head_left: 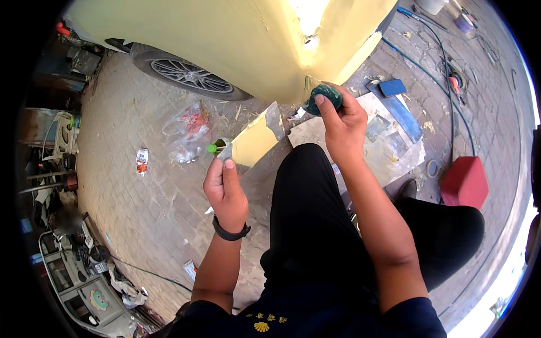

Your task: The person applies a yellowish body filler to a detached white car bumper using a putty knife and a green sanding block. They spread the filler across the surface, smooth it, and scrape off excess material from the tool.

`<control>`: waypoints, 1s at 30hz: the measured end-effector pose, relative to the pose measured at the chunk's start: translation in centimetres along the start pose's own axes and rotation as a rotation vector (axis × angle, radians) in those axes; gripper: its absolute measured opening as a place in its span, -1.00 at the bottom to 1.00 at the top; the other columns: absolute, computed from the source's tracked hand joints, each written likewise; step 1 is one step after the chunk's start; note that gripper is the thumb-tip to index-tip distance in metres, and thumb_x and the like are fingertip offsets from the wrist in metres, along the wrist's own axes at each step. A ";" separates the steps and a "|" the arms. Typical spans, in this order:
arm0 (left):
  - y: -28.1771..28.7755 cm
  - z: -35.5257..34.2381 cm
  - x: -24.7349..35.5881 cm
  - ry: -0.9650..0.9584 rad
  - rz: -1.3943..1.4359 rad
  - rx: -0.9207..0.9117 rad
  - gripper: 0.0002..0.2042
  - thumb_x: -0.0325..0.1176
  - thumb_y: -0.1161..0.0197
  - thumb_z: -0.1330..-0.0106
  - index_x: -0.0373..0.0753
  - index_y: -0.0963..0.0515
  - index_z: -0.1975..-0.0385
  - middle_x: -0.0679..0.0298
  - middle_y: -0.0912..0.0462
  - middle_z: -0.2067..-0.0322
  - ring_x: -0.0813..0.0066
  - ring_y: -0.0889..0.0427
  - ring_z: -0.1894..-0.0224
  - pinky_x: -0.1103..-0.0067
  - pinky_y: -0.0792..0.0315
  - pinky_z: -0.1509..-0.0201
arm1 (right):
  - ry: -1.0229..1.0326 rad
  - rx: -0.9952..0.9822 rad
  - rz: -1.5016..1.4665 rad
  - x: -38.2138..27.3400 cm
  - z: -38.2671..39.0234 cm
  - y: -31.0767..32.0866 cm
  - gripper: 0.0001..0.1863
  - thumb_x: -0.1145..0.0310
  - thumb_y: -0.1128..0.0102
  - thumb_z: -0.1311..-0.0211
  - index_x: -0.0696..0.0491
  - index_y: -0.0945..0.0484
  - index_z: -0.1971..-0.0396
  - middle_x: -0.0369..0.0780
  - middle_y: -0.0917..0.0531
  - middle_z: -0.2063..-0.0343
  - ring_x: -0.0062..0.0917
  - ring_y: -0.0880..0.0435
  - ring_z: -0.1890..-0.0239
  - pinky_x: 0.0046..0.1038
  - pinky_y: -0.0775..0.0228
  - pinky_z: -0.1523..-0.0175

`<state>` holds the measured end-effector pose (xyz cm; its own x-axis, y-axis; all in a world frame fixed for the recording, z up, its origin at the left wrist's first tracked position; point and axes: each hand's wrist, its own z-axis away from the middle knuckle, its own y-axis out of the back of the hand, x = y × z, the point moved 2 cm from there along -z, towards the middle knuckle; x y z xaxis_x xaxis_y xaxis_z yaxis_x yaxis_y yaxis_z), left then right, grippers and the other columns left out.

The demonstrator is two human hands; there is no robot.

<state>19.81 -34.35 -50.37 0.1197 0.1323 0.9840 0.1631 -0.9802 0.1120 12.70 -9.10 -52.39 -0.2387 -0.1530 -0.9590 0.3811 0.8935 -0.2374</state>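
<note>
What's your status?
Left hand holds grey board with yellow paste. Right hand holds green tool close to yellow car panel. Green-capped bottle partly hidden by board.

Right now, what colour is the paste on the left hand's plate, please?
The paste is pale yellow, best seen in the head view.

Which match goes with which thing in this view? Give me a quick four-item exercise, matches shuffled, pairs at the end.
Things
1. Paste-smeared plate
2. Dark green spreader
3. Blue phone
4. Spoked car wheel

Matches
A. Lying on a long blue strip
B. Between the fingers of the left hand
C. Under the pale yellow car body, toward the upper left
D. Gripped by the right hand

Pairs: 1-B, 2-D, 3-A, 4-C
</note>
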 end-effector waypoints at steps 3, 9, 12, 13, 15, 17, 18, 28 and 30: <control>-1.3 -1.5 1.5 -0.094 -0.134 -0.024 -0.75 -0.36 -0.06 -0.65 -0.30 -0.47 0.35 0.53 -0.38 0.48 0.74 -0.24 0.42 0.66 -0.15 0.36 | 0.395 -0.158 0.377 -1.9 2.7 0.1 -0.73 0.64 -0.34 -0.28 0.16 -0.70 0.02 -0.17 -0.74 0.13 -0.40 -0.75 0.13 -0.41 -0.58 0.02; -2.2 -1.9 4.4 -0.218 -0.378 -0.121 -0.80 -0.43 -0.03 -0.62 -0.41 -0.57 0.13 0.36 -0.45 0.51 0.70 -0.30 0.44 0.61 -0.21 0.41 | 0.535 -0.123 0.470 -3.7 3.9 -3.0 -0.65 0.69 -0.33 -0.16 0.13 -0.72 0.04 -0.10 -0.73 0.12 -0.22 -0.75 0.12 -0.37 -0.59 0.01; -1.9 -2.2 4.2 -0.244 -0.401 -0.100 -0.81 -0.43 -0.02 -0.62 -0.40 -0.54 0.19 0.36 -0.41 0.53 0.69 -0.27 0.44 0.59 -0.20 0.42 | 0.560 -0.301 0.527 -3.3 5.8 -4.3 -0.61 0.62 -0.36 -0.05 0.05 -0.72 0.06 -0.19 -0.73 0.12 -0.20 -0.72 0.14 -0.29 -0.59 0.09; -1.5 -2.5 3.8 -0.252 -0.402 -0.080 -0.80 -0.43 -0.02 -0.63 -0.39 -0.52 0.24 0.36 -0.38 0.54 0.69 -0.26 0.45 0.58 -0.19 0.42 | 0.551 -0.383 0.527 -3.1 6.6 -4.5 -0.61 0.63 -0.36 -0.05 0.07 -0.72 0.05 -0.17 -0.72 0.12 -0.17 -0.72 0.14 -0.29 -0.59 0.04; -0.4 -2.9 2.9 -0.220 -0.333 0.001 -0.71 -0.41 -0.03 -0.64 -0.30 -0.31 0.44 0.45 -0.21 0.56 0.71 -0.13 0.45 0.57 -0.07 0.44 | 0.492 -0.442 0.501 -2.0 7.2 -4.2 -0.61 0.63 -0.36 -0.07 0.09 -0.71 0.04 -0.13 -0.72 0.12 -0.14 -0.71 0.15 -0.30 -0.60 0.00; 0.1 -3.2 2.8 -0.214 -0.287 0.089 -0.64 -0.39 -0.03 -0.65 -0.26 -0.19 0.50 0.49 -0.14 0.56 0.72 -0.07 0.45 0.57 -0.02 0.44 | 0.396 -0.398 0.449 -0.2 7.1 -3.4 -0.64 0.63 -0.36 -0.11 0.09 -0.71 0.05 -0.12 -0.71 0.12 -0.14 -0.71 0.17 -0.32 -0.60 0.00; 0.4 -3.3 2.9 -0.221 -0.230 0.114 -0.62 -0.37 -0.05 -0.65 -0.25 -0.18 0.51 0.53 -0.14 0.55 0.74 -0.06 0.44 0.58 0.02 0.44 | 0.309 -0.210 0.374 0.5 6.0 -2.6 -0.73 0.58 -0.34 -0.26 0.13 -0.68 0.03 -0.16 -0.71 0.12 -0.33 -0.72 0.18 -0.42 -0.58 0.03; 2.1 -0.2 1.3 -0.129 -0.275 0.067 -0.70 -0.37 -0.03 -0.65 -0.31 -0.36 0.42 0.50 -0.26 0.52 0.73 -0.12 0.43 0.60 -0.03 0.41 | 0.349 0.391 0.473 0.6 -6.0 1.3 -0.83 0.48 -0.33 -0.29 0.16 -0.66 0.14 -0.11 -0.70 0.24 -0.21 -0.70 0.19 -0.30 -0.53 0.04; 2.3 0.3 0.9 -0.100 -0.254 0.054 -0.73 -0.37 -0.02 -0.65 -0.34 -0.41 0.38 0.49 -0.30 0.50 0.73 -0.14 0.42 0.61 -0.05 0.40 | 0.410 0.405 0.509 0.3 -5.6 0.5 -0.85 0.51 -0.31 -0.28 0.14 -0.66 0.16 -0.11 -0.69 0.25 -0.19 -0.69 0.19 -0.28 -0.52 0.04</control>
<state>20.56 -36.48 -49.31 0.1637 0.3895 0.9064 0.2518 -0.9048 0.3434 7.84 -6.33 -51.94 -0.2284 0.4755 -0.8496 0.8112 0.5754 0.1040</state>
